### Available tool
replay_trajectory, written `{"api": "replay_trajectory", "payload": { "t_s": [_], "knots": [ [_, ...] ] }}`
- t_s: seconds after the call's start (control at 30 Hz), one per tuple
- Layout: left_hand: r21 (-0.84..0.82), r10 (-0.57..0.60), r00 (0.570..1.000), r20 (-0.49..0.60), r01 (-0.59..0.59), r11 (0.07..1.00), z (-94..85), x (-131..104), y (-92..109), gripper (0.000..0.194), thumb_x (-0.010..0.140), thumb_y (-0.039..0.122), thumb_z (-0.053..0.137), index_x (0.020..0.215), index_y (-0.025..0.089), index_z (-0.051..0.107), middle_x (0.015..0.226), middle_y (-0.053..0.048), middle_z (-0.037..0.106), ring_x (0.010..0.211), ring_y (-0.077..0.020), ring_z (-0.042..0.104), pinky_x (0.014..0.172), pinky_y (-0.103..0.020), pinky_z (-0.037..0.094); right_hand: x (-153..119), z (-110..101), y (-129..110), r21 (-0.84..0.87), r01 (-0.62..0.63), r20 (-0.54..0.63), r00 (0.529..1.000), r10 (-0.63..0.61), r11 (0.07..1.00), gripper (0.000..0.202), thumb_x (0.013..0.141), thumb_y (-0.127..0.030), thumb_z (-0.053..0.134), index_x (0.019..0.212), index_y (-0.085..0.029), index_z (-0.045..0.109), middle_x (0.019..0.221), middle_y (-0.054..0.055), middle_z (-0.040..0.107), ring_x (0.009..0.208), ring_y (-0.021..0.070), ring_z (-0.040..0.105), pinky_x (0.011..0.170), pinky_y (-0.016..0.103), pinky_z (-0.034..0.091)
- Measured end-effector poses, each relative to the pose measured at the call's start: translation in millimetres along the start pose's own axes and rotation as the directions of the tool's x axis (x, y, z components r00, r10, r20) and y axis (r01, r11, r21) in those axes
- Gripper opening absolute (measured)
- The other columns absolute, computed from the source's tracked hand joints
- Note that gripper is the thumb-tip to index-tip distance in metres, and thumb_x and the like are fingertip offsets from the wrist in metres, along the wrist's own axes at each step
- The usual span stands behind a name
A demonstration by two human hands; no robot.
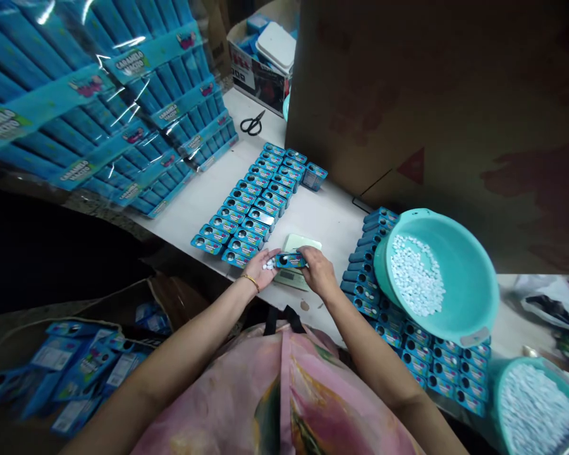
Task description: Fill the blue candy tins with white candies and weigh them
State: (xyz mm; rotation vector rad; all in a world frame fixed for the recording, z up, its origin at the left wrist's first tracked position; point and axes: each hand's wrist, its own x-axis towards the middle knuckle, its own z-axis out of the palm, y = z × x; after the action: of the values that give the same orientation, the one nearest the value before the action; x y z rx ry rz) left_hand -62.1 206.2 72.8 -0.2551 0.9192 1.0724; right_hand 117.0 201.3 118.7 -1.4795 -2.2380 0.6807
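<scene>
My right hand (318,273) grips a small blue candy box (291,260) by its right end, with the side bearing a round dark hole facing up. In the cupped palm of my left hand (260,268) lie several small white candies (268,263), right beside the box's left end. My left fingers touch or nearly touch the box; I cannot tell which. Under and behind the box sits a pale kitchen scale (302,242), partly hidden by the box and my hands. Rows of matching blue boxes (243,194) stand just beyond my left hand.
A turquoise basin (474,278) with white candies rests among more blue boxes (360,268) at right; another basin (502,404) is nearer. Wrapped display packs (123,114) stand left. Scissors (252,124) lie farther back. A large cardboard box (360,95) blocks the back right.
</scene>
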Motion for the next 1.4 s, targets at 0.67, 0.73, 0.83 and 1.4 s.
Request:
{"api": "replay_trajectory", "payload": {
  "t_s": [0.67,0.73,0.83,1.4],
  "knots": [
    [-0.003,-0.092,0.989,0.119,0.093,0.996,19.4,3,-10,0.019,0.076,0.017,0.047,0.086,0.008,0.060,0.069,-0.009,0.063,0.063,-0.0168,0.060,0.055,-0.028,0.049,-12,-43,-41,-0.409,0.069,0.005,0.997,-0.074,0.910,0.037,0.077,-0.018,0.045,0.115,-0.019,0.045,0.109,0.007,0.052,0.097,0.0221,0.039,0.083,0.036,0.029],
    [0.010,-0.096,0.990,0.099,0.095,0.995,16.8,2,-8,0.019,0.077,0.018,0.048,0.085,0.007,0.060,0.071,-0.010,0.064,0.064,-0.0171,0.060,0.054,-0.027,0.049,-15,-42,-41,-0.390,0.068,0.003,0.997,-0.073,0.918,0.039,0.077,-0.018,0.045,0.116,-0.019,0.044,0.111,0.007,0.051,0.100,0.0220,0.038,0.084,0.035,0.029],
    [0.016,-0.091,0.993,0.080,0.090,0.996,14.9,0,-8,0.019,0.077,0.018,0.047,0.086,0.007,0.060,0.072,-0.010,0.063,0.062,-0.0167,0.060,0.052,-0.027,0.049,-19,-39,-40,-0.364,0.055,-0.008,0.998,-0.063,0.930,0.041,0.076,-0.017,0.045,0.116,-0.020,0.044,0.111,0.006,0.051,0.102,0.0224,0.038,0.085,0.036,0.029],
    [0.018,-0.086,0.994,-0.070,0.087,0.996,-30.9,-32,2,0.015,0.077,0.014,0.048,0.085,0.006,0.059,0.079,-0.015,0.063,0.078,-0.0204,0.062,0.065,-0.029,0.053,-11,38,55,0.614,-0.192,-0.191,0.905,0.380,0.765,0.037,0.066,-0.030,0.058,0.099,-0.016,0.047,0.092,0.004,0.054,0.084,0.0162,0.053,0.075,0.030,0.044]
  ]
}}
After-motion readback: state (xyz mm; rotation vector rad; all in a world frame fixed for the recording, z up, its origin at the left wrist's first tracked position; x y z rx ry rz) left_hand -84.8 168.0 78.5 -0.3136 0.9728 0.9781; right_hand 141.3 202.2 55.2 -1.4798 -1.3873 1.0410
